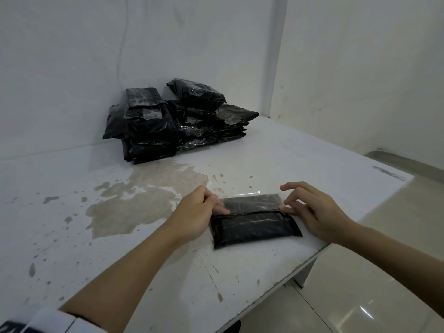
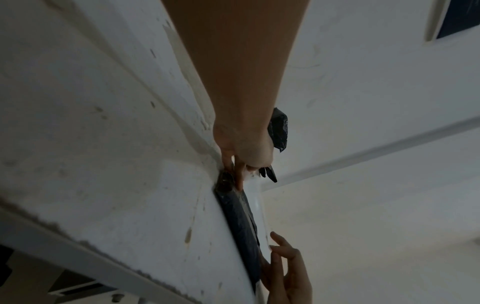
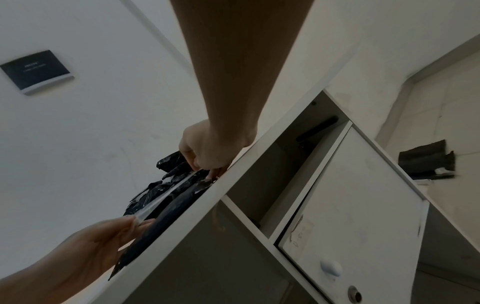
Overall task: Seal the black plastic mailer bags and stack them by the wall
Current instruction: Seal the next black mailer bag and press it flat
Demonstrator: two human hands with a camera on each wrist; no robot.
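Observation:
A flat black mailer bag lies on the white table near its front right edge. Its flap, with a clear shiny strip, is lifted along the far side. My left hand pinches the flap's left end and my right hand pinches its right end, index finger raised. The left wrist view shows the left hand on the bag. In the right wrist view, the right hand holds the flap. A pile of black bags sits against the back wall.
A worn, stained patch marks the table between the bag and the pile. The table's right edge drops to a tiled floor. Under the table is a white cabinet door. A black scrap lies on the floor.

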